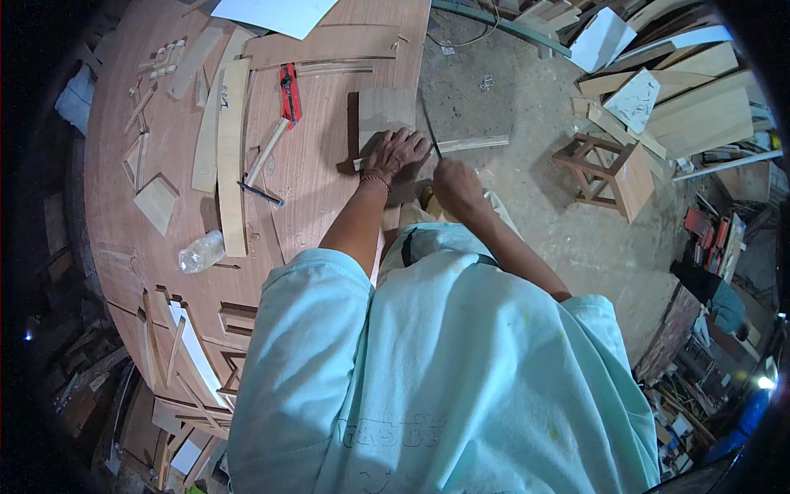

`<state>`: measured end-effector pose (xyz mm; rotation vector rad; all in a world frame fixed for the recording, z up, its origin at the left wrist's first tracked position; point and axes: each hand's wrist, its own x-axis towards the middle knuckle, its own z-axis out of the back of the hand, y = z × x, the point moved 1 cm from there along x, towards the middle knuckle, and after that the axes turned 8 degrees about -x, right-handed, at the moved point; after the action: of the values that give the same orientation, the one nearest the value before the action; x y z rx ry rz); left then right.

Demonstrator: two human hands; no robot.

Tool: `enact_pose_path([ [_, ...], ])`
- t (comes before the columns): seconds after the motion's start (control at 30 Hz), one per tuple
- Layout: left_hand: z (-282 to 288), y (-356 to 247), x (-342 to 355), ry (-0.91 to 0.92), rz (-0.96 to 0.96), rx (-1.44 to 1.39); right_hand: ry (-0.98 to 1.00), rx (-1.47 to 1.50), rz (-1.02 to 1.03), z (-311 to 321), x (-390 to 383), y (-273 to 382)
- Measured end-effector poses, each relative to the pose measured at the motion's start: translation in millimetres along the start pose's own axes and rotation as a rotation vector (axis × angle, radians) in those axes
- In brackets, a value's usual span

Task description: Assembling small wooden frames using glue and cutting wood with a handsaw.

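My left hand (397,155) presses on a pale wood strip (485,142) that lies across a grey-brown board (387,105) at the bench's edge; the strip's right part juts past the bench. My right hand (453,181) is closed round the handle of a thin dark saw blade (428,119), which crosses the strip just right of my left fingertips; the handle is mostly hidden in my fist. To the left lie a red tool (290,95), a short pale stick (267,152), a black-and-blue pen (262,193) and long wood pieces (232,156).
A wooden bench (132,239) fills the left side, with a plastic bottle (202,251), white sheet (271,12) and offcuts (155,206). On the right are a concrete floor (527,107), a small wooden stool (609,177), stacked panels (699,115) and cluttered red items (704,230).
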<state>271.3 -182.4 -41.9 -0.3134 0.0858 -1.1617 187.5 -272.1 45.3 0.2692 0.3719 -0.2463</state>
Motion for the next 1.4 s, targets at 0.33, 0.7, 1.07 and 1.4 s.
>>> enact_pose_path([
  [0.33,-16,1,-2,-0.143,-0.01,-0.01,-0.025,0.001,-0.082,-3,6,-4],
  [0.7,-1,-5,3,-0.152,0.073,-0.055,0.006,0.061,-0.118,6,-16,-4],
  [1.07,17,-9,1,-0.054,0.099,-0.082,-0.108,0.082,-0.159,25,-35,9],
  [1.4,40,-22,2,-0.012,0.086,-0.126,-0.03,-0.062,-0.13,3,10,0],
])
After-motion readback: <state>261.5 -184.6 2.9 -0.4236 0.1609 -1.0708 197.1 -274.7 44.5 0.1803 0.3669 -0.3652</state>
